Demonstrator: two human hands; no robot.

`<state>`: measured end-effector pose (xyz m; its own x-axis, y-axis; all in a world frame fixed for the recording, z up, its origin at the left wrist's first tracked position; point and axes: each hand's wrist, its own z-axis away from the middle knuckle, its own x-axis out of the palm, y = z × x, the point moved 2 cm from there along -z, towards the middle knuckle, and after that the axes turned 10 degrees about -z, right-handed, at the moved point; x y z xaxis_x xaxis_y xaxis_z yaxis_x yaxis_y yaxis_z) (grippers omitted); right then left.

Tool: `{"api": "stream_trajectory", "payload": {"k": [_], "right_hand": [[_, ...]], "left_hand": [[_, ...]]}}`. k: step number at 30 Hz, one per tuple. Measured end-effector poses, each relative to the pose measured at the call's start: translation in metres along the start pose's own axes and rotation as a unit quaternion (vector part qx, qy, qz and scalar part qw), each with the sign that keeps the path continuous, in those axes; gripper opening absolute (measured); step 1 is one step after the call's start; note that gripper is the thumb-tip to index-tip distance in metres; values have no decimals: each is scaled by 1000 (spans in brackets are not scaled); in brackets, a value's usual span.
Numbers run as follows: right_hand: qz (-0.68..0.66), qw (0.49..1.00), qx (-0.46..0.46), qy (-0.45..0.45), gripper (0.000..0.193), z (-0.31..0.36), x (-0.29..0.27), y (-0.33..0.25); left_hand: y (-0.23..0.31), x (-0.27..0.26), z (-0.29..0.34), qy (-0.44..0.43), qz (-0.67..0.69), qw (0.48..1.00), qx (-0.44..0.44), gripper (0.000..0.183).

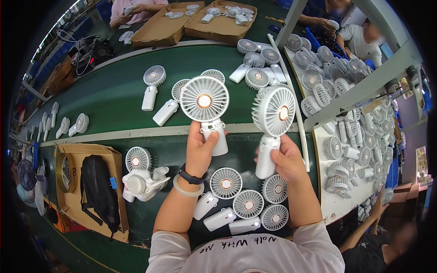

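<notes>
1. Two white handheld fans are held upright above the green worktop (114, 98), at picture centre.
2. The left hand (200, 148) wraps the handle of the left fan (205, 102), thumb across its front, wrist raised.
3. The right hand (284, 159) grips the handle of the right fan (273, 113), turned slightly rightward.
4. At 6 o'clock lie loose fans (248, 204).
5. At 12 o'clock sit two brown cardboard boxes (159, 29); at 8 o'clock, a flat carton (118, 159) holds a black bag (98, 189).

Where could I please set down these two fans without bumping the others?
Bare green belt lies left of the lone fan, and more between the black bag and your left hand's forearm. Crowded: fans below both hands and the white side table.
</notes>
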<state>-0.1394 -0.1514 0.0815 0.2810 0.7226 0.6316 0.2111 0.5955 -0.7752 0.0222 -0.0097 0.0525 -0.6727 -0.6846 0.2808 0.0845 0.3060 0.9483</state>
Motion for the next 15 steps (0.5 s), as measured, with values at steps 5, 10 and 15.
{"api": "stream_trajectory", "payload": {"k": [5,10,15], "right_hand": [[89,992,-67,52,49,-28,5,-8],[101,989,-87,58,49,-44,-1,-2],[100,993,-48,52,49,-47,-6,0]], "left_hand": [[-7,16,3,-8,156,987,-36,52],[-17,26,5,-7,139,987,-80,52],[-25,19,7,-35,157,984,-71,45]]}}
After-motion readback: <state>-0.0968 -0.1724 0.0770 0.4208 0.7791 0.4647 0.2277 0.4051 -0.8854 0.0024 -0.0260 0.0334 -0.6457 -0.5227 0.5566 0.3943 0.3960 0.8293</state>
